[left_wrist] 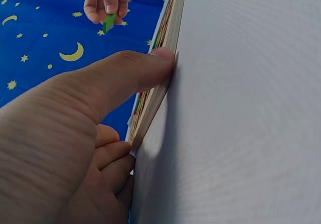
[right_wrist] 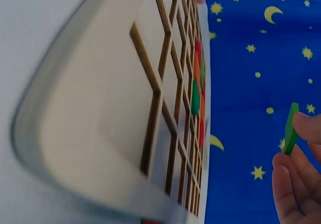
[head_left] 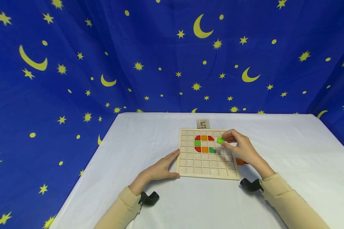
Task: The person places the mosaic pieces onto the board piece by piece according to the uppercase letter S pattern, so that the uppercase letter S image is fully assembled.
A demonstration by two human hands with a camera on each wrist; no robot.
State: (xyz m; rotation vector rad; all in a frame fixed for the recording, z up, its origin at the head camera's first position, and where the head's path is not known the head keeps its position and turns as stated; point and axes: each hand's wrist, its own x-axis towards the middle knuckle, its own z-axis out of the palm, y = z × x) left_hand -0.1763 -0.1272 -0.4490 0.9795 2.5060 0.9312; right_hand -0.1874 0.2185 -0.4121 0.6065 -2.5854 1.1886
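A wooden grid board [head_left: 206,163] lies on the table. Set in its upper cells is a curved figure of red, orange and green tiles, including a light green square [head_left: 197,143] and a dark green rounded piece [head_left: 212,150]. Between thumb and fingertips, my right hand [head_left: 243,151] pinches a bright green tile [head_left: 220,140], raised over the board's upper right cells; the right wrist view shows this tile [right_wrist: 291,128] edge-on. My left hand [head_left: 159,168] touches the board's left side, thumb by the near corner and straight fingers farther up the edge.
Behind the board lies a small card [head_left: 203,124] printed with a gridded, S-like figure. An orange tile [head_left: 239,161] and some red show beside the board's right edge, partly behind my right forearm. White cloth [head_left: 126,136] covers the table; a blue starry curtain [head_left: 166,57] hangs behind.
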